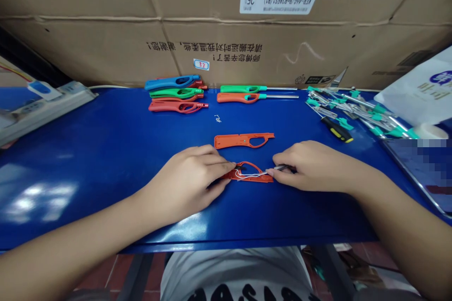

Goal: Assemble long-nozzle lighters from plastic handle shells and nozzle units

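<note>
We have an orange shell half (252, 179) flat on the blue bench (106, 150) in front of us, white wires (251, 175) running along it. Our left hand (196, 174) has its grip pinched on the shell's left end; our right hand (307, 167) has its grip clenched around a thin dark piece (282, 167) at the other end, which we cannot identify. Just beyond lies a second orange half (231, 141). Farther back we see stacked coloured handles (173, 93), two tubed lighters (235, 98) and, rightward, a screwdriver (337, 130) beside piled metal tubes (369, 115).
</note>
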The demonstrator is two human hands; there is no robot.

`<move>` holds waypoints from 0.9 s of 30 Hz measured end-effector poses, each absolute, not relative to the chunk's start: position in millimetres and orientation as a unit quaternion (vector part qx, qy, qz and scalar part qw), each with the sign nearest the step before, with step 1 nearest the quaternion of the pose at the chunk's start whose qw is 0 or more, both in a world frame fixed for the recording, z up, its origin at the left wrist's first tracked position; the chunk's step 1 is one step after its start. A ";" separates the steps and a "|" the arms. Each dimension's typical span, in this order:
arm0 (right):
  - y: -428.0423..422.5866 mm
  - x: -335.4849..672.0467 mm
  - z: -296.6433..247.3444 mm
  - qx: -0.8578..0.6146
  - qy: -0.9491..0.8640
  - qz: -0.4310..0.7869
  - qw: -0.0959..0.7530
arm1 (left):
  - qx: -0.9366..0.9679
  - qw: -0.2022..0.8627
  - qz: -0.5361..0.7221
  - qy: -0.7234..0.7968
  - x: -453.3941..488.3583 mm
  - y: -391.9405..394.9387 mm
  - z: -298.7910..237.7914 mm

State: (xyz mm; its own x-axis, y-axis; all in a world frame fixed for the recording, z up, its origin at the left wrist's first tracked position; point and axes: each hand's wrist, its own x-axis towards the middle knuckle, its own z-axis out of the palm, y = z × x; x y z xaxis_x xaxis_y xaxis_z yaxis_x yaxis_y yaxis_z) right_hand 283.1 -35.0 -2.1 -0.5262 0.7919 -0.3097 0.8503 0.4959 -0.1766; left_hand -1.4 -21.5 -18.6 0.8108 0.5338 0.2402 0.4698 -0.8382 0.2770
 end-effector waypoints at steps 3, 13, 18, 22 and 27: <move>-34.8 282.8 -2.0 0.475 0.859 -0.163 0.097 | 0.942 0.124 0.163 0.264 -0.5 -20.3 -22.2; -32.2 277.7 -9.4 0.493 0.856 -0.145 0.064 | 0.929 0.152 0.164 0.297 0.8 -22.1 -29.1; -29.4 280.6 -15.3 0.455 0.877 -0.152 0.023 | 0.924 0.157 0.160 0.311 -0.5 -22.1 -30.0; -29.6 284.7 -18.3 0.420 0.896 -0.145 0.004 | 0.922 0.152 0.160 0.317 -1.7 -21.2 -30.7; -28.6 288.8 -22.2 0.388 0.914 -0.115 -0.029 | 0.923 0.145 0.163 0.318 -2.7 -19.8 -30.5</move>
